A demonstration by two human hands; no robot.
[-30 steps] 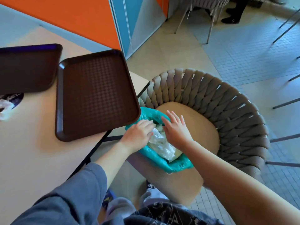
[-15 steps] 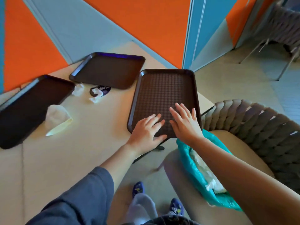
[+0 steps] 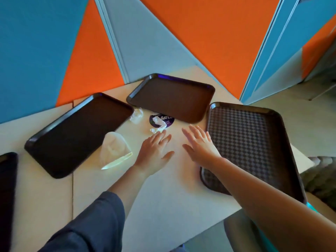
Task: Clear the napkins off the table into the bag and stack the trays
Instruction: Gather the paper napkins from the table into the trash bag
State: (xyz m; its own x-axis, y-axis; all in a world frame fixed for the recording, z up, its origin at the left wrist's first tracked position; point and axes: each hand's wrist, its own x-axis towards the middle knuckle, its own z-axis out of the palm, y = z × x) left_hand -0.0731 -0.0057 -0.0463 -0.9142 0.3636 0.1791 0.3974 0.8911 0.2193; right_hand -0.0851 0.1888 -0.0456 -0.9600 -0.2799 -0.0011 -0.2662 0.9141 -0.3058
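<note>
Both hands hover flat and empty over the middle of the beige table (image 3: 163, 193). My left hand (image 3: 154, 151) has its fingertips just short of a crumpled white napkin (image 3: 159, 124) lying on a purple round sticker. My right hand (image 3: 200, 144) is beside the left rim of a brown textured tray (image 3: 254, 142). Another crumpled napkin (image 3: 136, 116) lies between two more brown trays (image 3: 78, 133) (image 3: 172, 97). A larger folded white napkin (image 3: 114, 151) rests left of my left hand. Only a sliver of the teal bag (image 3: 311, 208) shows at the lower right.
A fourth dark tray (image 3: 7, 193) is cut off at the left edge. A woven grey chair (image 3: 320, 175) stands past the table's right edge. The orange and blue wall closes off the far side of the table.
Both hands left the bag on the chair and swung left over the table, passing the textured tray. The view turned from the chair to the table.
</note>
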